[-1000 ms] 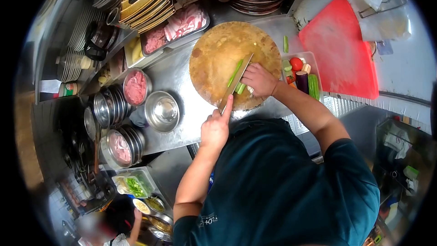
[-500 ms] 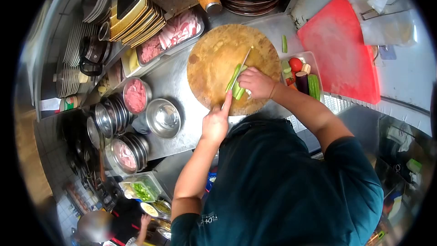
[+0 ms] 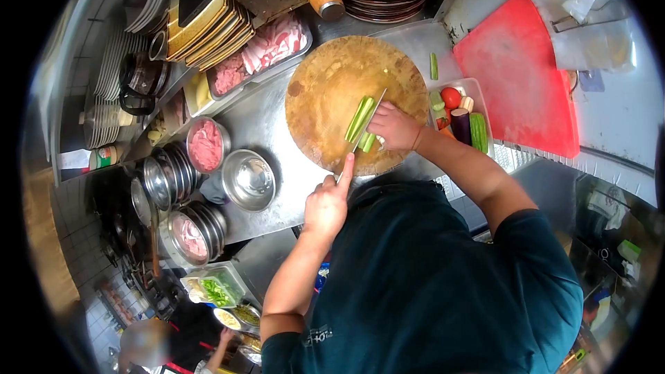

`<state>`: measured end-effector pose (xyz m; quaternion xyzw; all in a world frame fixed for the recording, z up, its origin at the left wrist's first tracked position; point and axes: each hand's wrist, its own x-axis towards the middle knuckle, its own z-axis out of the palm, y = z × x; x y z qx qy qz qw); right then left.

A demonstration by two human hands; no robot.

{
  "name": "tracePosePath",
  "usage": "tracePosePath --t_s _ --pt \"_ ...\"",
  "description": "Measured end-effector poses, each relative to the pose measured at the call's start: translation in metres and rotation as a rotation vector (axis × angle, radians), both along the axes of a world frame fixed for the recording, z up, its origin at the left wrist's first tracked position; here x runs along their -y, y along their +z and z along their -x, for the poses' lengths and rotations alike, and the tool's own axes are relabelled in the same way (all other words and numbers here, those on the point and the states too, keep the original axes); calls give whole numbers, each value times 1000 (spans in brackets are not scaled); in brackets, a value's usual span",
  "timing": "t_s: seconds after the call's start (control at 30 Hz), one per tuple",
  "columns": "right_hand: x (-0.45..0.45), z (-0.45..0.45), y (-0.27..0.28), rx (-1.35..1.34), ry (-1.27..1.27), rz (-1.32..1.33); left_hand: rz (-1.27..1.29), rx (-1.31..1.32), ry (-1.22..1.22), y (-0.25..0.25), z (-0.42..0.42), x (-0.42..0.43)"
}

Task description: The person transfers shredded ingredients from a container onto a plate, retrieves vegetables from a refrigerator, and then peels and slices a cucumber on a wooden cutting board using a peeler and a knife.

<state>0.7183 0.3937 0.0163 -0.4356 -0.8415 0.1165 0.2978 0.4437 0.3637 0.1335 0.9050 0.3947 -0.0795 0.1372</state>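
My left hand (image 3: pixel 327 204) grips the handle of a knife (image 3: pixel 370 116), its index finger stretched along the top. The thin blade points away from me over a round wooden chopping board (image 3: pixel 312 90). Fingers curled, my right hand (image 3: pixel 393 128) presses on a piece of cucumber (image 3: pixel 368 142) just right of the blade; part of that piece is hidden under the fingers. Left of the blade lie cut green cucumber strips (image 3: pixel 357 121), side by side on the board. A few small pale bits sit near the board's far right part.
Right of the board, a clear container (image 3: pixel 489 121) holds a tomato, eggplant and a green vegetable. A red cutting board (image 3: pixel 512 76) leans beyond it. To the left stand a steel bowl (image 3: pixel 248 180), a bowl of meat (image 3: pixel 206 145) and a meat tray (image 3: pixel 267 48). Another person (image 3: pixel 187 339) is at lower left.
The knife has shifted slightly right and toward me, and more cut strip now lies left of its blade. My right hand has slid a little to the right.
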Motion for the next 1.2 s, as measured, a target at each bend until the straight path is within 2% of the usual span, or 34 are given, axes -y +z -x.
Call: tracePosePath --t_s 0.23,0.37,0.47,0.67,0.77,1.2 --pt "1 0 -8 -31 15 22 -18 -24 -3 -36 -29 -23" --pt "14 5 -14 11 -22 -20 9 -10 13 -24 -25 -27" --pt "16 5 -11 -2 -81 -148 6 17 -6 -9 -18 -11" --pt "19 7 -7 103 -138 -182 -26 -57 -26 -6 -11 5" --pt "20 7 -9 127 -132 -107 -11 -62 -26 -10 -12 6" --pt "17 5 -7 27 -151 -141 -65 -106 -82 -15 -24 1"
